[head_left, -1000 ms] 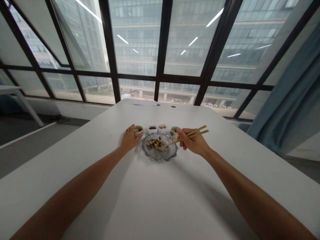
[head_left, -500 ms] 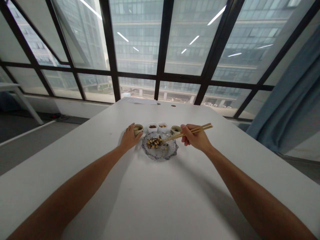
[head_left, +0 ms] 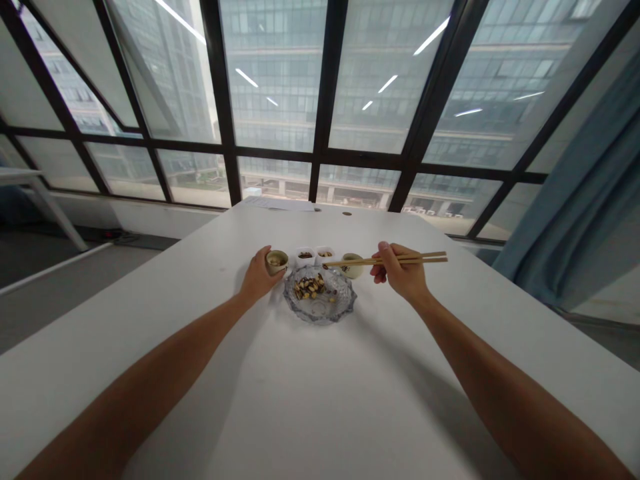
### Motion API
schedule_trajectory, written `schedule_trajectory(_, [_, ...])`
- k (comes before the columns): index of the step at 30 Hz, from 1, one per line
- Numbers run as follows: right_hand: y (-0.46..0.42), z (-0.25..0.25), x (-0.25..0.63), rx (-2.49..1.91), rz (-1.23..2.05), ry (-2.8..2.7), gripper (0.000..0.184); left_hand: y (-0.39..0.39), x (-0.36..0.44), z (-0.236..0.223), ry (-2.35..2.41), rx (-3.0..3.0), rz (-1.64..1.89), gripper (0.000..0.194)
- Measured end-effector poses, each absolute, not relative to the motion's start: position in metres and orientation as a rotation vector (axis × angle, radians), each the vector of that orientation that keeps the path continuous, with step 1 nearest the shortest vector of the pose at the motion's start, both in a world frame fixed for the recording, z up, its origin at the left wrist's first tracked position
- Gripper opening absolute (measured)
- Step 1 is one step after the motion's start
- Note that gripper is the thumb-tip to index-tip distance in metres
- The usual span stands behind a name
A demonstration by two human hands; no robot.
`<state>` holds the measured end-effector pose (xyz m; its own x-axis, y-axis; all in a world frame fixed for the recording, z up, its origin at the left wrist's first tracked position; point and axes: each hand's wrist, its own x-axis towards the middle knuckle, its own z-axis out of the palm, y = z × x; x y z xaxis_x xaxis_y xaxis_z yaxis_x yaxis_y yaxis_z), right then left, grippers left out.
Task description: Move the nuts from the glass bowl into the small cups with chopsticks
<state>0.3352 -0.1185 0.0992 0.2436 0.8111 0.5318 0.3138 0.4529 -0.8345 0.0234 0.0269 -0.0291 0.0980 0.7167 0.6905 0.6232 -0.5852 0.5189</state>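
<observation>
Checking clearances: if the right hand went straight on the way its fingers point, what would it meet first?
Likely the dark-marked cup just left of the right hand; its chopsticks cross that cup in view, but depth is unclear.

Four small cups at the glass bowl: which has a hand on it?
Leftmost cup, round and beige, gripped by the left hand. No hand touches the two white cups or the rightmost cup; the right hand holds only chopsticks.

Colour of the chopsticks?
The chopsticks are yellowish tan; the head view shows it best.
</observation>
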Motion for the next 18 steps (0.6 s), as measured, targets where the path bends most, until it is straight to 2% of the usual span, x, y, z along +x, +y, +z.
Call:
schedule_trajectory(11, [-0.1215, 0.1012, 0.3313, -1.127, 0.458, -1.349, 0.068, 0.0229, 0.0247, -0.0248, 1.377, 2.304, 1.510, 0.074])
schedule_trajectory(18, [-0.1280, 0.1051, 0.3321, -1.275, 0.566, -1.620, 0.072, 0.0207, 0.0258, -0.0233, 1.416, 2.307, 1.479, 0.070])
